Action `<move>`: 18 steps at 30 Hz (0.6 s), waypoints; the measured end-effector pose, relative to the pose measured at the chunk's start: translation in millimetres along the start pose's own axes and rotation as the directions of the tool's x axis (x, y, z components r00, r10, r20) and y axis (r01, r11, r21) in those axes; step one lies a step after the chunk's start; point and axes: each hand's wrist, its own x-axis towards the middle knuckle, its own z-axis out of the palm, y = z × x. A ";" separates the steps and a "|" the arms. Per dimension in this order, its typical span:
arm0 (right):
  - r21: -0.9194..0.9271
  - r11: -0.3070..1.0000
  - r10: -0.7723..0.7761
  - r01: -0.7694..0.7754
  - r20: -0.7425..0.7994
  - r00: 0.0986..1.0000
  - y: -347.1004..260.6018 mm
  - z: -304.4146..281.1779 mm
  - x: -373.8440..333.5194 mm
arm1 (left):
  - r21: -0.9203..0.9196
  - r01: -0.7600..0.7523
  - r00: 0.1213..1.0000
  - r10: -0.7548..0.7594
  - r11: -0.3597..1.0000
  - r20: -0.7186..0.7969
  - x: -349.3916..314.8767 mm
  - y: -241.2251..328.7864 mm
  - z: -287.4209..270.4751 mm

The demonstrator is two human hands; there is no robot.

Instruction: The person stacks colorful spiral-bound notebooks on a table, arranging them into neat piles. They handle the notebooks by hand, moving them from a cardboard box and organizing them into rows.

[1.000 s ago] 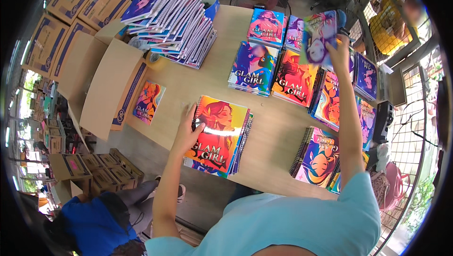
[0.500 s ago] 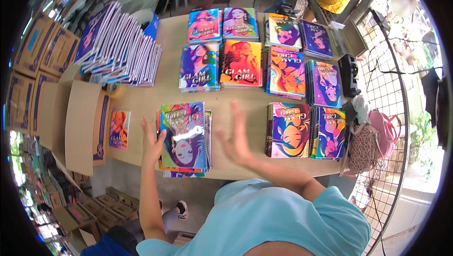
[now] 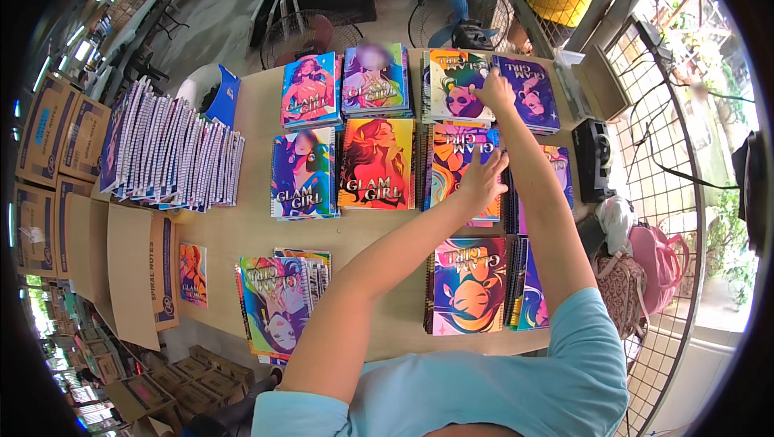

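My right hand (image 3: 495,93) reaches to the far right of the table, at the right edge of a spiral notebook with a white and dark cover (image 3: 456,86). Its thumb and fingers are apart; no notebook is lifted. Nearer me, my left hand (image 3: 484,185) hangs open, fingers spread, over a stack topped by an orange and purple notebook (image 3: 448,164). Right of my right hand lies a purple notebook (image 3: 527,92). My right forearm partly covers another purple notebook (image 3: 560,167). Below my left hand sits a stack with an orange-faced notebook (image 3: 468,288).
Further notebook stacks include a red-orange one (image 3: 376,164) and one (image 3: 274,308) partly behind my left arm. A long leaning row of spiral notebooks (image 3: 173,151) fills the far left. An open carton (image 3: 129,276) stands at the left edge, bags (image 3: 657,268) at the right.
Both hands have left the near-left notebook stack and moved right and away from me, to the far-right stacks. The view has shifted too.
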 end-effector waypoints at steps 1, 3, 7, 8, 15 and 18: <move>-0.042 0.999 0.002 -0.003 -0.013 1.000 -5.8 1.1 0.1 | -0.003 -0.012 0.996 0.012 1.000 -0.088 4.6 -2.4 6.5; 0.068 0.993 0.097 -0.101 0.067 0.993 -11.8 2.4 6.1 | -0.004 -0.037 0.961 0.034 0.999 -0.273 13.2 0.4 19.3; -0.056 0.998 0.040 -0.038 0.039 0.998 -16.0 25.7 -5.9 | 0.012 -0.248 0.844 0.222 0.969 -0.489 -30.4 -16.4 -25.4; -0.072 0.997 0.025 -0.024 0.019 0.999 -16.3 27.4 -9.6 | -0.015 -0.205 0.940 0.192 0.979 -0.283 -56.7 -19.2 -54.5; 0.112 0.994 0.004 0.013 -0.144 0.990 12.8 21.9 17.7 | -0.864 0.248 0.343 -0.873 0.439 -0.346 -328.4 -41.4 -213.5; 0.137 0.953 -0.216 0.269 -0.313 0.925 -9.0 -32.3 -47.2 | -0.877 0.390 0.160 -0.958 0.282 -0.237 -411.2 -32.4 -225.6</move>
